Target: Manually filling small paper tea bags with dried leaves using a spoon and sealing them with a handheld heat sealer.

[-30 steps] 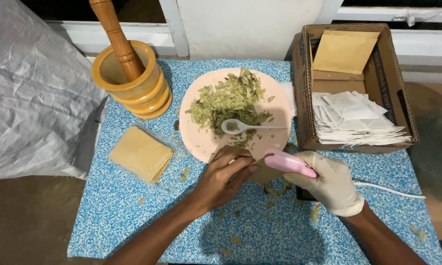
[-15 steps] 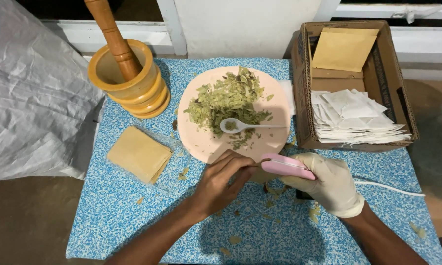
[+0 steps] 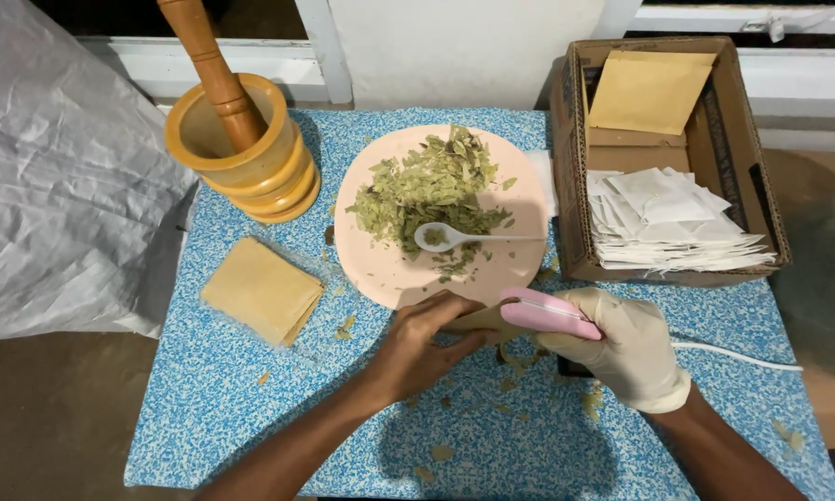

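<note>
Pinching tan pouch (image 3: 480,321), fingers (image 3: 459,320) atop

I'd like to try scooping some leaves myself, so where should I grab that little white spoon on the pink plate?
Take the white spoon by its thin handle, near the free end pointing right toward the cardboard box. Its bowl sits left, partly among the crushed dried leaves, while the handle lies flat and bare on the pink plate. Probably best to come from the right, pinching it from above.

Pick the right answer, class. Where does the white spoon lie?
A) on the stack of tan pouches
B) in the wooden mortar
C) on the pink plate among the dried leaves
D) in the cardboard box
C: the white spoon lies on the pink plate, its bowl in the dried leaves.
</note>
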